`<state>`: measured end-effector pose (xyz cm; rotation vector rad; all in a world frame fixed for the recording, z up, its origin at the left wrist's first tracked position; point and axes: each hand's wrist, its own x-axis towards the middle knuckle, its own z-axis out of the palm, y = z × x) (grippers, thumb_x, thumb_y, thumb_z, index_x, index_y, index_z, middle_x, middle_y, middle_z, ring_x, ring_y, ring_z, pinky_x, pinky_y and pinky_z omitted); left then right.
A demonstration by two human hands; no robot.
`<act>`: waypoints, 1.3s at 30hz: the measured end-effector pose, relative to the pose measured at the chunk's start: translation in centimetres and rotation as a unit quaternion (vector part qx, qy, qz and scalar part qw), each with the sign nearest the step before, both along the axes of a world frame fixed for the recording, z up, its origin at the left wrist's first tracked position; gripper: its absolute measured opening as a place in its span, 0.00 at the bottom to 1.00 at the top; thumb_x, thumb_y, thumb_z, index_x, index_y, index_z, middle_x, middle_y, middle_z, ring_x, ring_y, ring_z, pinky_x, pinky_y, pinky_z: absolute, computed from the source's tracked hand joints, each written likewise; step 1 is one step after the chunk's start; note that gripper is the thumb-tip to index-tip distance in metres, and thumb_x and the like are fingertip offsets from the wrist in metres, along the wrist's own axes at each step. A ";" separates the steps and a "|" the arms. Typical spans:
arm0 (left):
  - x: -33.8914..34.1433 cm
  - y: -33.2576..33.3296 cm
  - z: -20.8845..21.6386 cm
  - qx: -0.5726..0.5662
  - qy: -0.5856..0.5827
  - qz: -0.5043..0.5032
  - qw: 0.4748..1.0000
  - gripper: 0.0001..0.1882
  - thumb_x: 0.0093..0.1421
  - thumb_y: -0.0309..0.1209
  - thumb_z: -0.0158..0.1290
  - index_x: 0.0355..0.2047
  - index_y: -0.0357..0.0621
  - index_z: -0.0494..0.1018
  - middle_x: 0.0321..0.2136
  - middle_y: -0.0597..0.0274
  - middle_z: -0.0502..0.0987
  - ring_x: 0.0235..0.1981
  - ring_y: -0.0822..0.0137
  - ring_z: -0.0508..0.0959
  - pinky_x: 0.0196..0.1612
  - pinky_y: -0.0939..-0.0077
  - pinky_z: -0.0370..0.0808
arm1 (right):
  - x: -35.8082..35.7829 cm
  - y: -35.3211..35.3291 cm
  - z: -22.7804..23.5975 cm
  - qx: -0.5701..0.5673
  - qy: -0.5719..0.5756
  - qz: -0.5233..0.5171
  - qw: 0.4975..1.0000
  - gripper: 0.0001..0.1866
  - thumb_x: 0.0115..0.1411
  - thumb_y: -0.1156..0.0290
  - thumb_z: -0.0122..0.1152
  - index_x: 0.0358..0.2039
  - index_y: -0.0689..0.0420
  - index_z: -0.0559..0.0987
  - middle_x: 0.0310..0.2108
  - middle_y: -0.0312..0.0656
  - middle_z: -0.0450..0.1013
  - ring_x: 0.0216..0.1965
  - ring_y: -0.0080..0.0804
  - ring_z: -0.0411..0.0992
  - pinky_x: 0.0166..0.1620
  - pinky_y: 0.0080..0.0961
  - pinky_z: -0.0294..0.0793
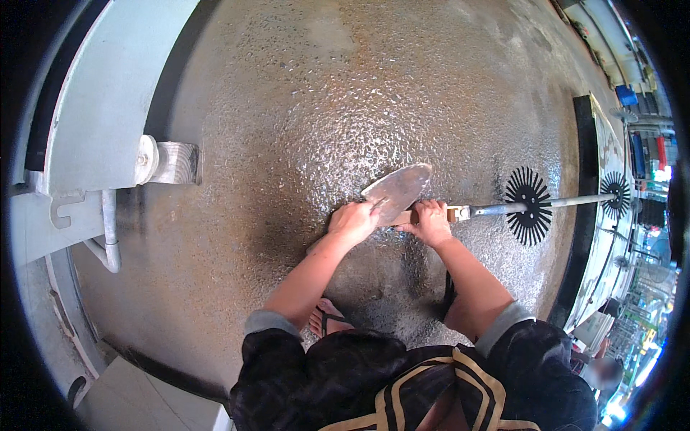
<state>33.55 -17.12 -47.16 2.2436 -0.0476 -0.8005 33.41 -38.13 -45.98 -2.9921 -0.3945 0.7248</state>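
My left hand (353, 223) is closed near the base of a trowel (402, 188), a pointed metal blade tilted up to the right. Its handle is mostly hidden under the hand and wrist. My right hand (432, 223) is closed around a flat brown piece (405, 218) that looks like wood. This piece reaches left beneath the blade. Just right of the right hand, a pale block with a metal fitting (458, 213) lines up with a long grey rod (496, 209). A black disc with comb-like teeth (528, 206) sits on the rod.
Wet, shiny concrete floor (287, 165) lies below. Pale metal machine panels (108, 93) stand at the left, with a roller (167, 162) jutting out. A white box-like surface (151, 395) is at lower left. The rod reaches a second toothed disc (615, 195) by a dark-edged panel (586, 208).
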 end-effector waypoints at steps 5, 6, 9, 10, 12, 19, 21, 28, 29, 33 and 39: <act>0.9 -0.8 -0.4 0.005 -0.013 -0.031 0.999 0.16 0.59 0.41 0.44 0.39 0.46 0.75 0.31 0.44 0.77 0.35 0.46 0.77 0.40 0.55 0.72 | 0.0 -0.1 0.0 -0.001 -0.007 0.003 1.000 0.33 0.38 0.39 0.64 0.34 0.57 0.77 0.37 0.42 0.72 0.46 0.38 0.67 0.51 0.39 0.59; 1.0 -1.2 -0.5 -0.004 -0.015 -0.036 0.999 0.17 0.59 0.41 0.43 0.39 0.46 0.75 0.31 0.44 0.77 0.35 0.46 0.77 0.40 0.55 0.72 | -0.2 -0.1 -0.2 0.002 -0.004 0.002 1.000 0.34 0.38 0.38 0.63 0.34 0.57 0.77 0.37 0.43 0.72 0.46 0.38 0.67 0.51 0.38 0.58; 0.6 -0.4 0.5 -0.002 -0.019 -0.016 1.000 0.17 0.59 0.42 0.44 0.39 0.45 0.75 0.30 0.44 0.77 0.35 0.47 0.77 0.40 0.55 0.73 | 0.1 -0.6 -0.6 -0.006 0.007 0.000 1.000 0.36 0.38 0.36 0.62 0.36 0.57 0.77 0.38 0.44 0.73 0.46 0.39 0.67 0.52 0.37 0.57; 0.5 0.6 0.9 0.014 -0.013 -0.049 0.999 0.17 0.59 0.42 0.44 0.39 0.46 0.75 0.30 0.45 0.77 0.35 0.47 0.77 0.40 0.55 0.73 | 0.3 -0.6 -0.4 -0.014 0.017 0.000 1.000 0.37 0.38 0.35 0.61 0.36 0.57 0.77 0.38 0.44 0.73 0.46 0.39 0.67 0.52 0.37 0.57; 0.2 2.1 0.3 0.021 -0.012 -0.051 0.998 0.17 0.59 0.42 0.44 0.38 0.45 0.75 0.31 0.45 0.77 0.34 0.47 0.77 0.40 0.54 0.73 | 0.2 0.1 -0.1 -0.026 0.029 0.009 0.999 0.34 0.39 0.37 0.63 0.35 0.56 0.77 0.38 0.43 0.72 0.46 0.38 0.67 0.50 0.38 0.58; 0.7 -0.7 0.7 0.003 -0.005 -0.052 0.999 0.16 0.59 0.41 0.44 0.37 0.43 0.75 0.31 0.45 0.77 0.35 0.48 0.78 0.41 0.56 0.73 | -0.3 -1.1 -1.8 -0.001 -0.011 0.017 1.000 0.34 0.38 0.38 0.63 0.35 0.56 0.77 0.38 0.42 0.73 0.47 0.37 0.66 0.51 0.37 0.58; 0.4 1.2 1.1 0.024 0.047 -0.050 0.997 0.16 0.60 0.41 0.44 0.37 0.44 0.75 0.32 0.46 0.77 0.35 0.51 0.78 0.41 0.56 0.73 | 0.0 -0.6 -0.7 -0.018 0.005 0.015 1.000 0.34 0.38 0.38 0.64 0.35 0.56 0.77 0.38 0.42 0.73 0.47 0.37 0.66 0.51 0.37 0.58; -0.8 3.7 -0.9 0.012 -0.022 0.045 0.999 0.17 0.59 0.42 0.45 0.33 0.40 0.74 0.29 0.42 0.76 0.33 0.43 0.75 0.38 0.53 0.72 | -0.3 -0.6 -1.0 0.014 -0.003 0.011 1.000 0.33 0.38 0.37 0.62 0.30 0.56 0.77 0.34 0.43 0.73 0.45 0.40 0.67 0.51 0.39 0.58; -0.7 3.1 -0.8 0.009 -0.014 0.052 0.999 0.17 0.59 0.42 0.45 0.34 0.41 0.74 0.29 0.43 0.76 0.33 0.43 0.76 0.39 0.53 0.72 | -0.1 -0.7 -0.9 0.009 -0.001 0.015 1.000 0.33 0.38 0.37 0.62 0.30 0.56 0.77 0.34 0.43 0.73 0.45 0.40 0.67 0.51 0.39 0.58; -0.8 1.9 -0.5 -0.004 -0.008 0.081 0.997 0.16 0.59 0.41 0.44 0.34 0.42 0.74 0.29 0.42 0.76 0.34 0.44 0.76 0.40 0.53 0.71 | -0.3 -0.9 -1.2 0.006 -0.031 0.018 0.999 0.32 0.39 0.38 0.63 0.30 0.56 0.77 0.34 0.43 0.72 0.45 0.41 0.67 0.51 0.38 0.58; -3.6 1.9 -2.0 -0.003 -0.002 0.134 0.991 0.17 0.59 0.42 0.44 0.32 0.40 0.73 0.28 0.41 0.76 0.33 0.42 0.75 0.38 0.50 0.71 | -0.2 -0.6 -0.4 0.005 -0.008 0.023 1.000 0.32 0.41 0.39 0.62 0.32 0.57 0.77 0.36 0.43 0.72 0.45 0.40 0.66 0.48 0.40 0.59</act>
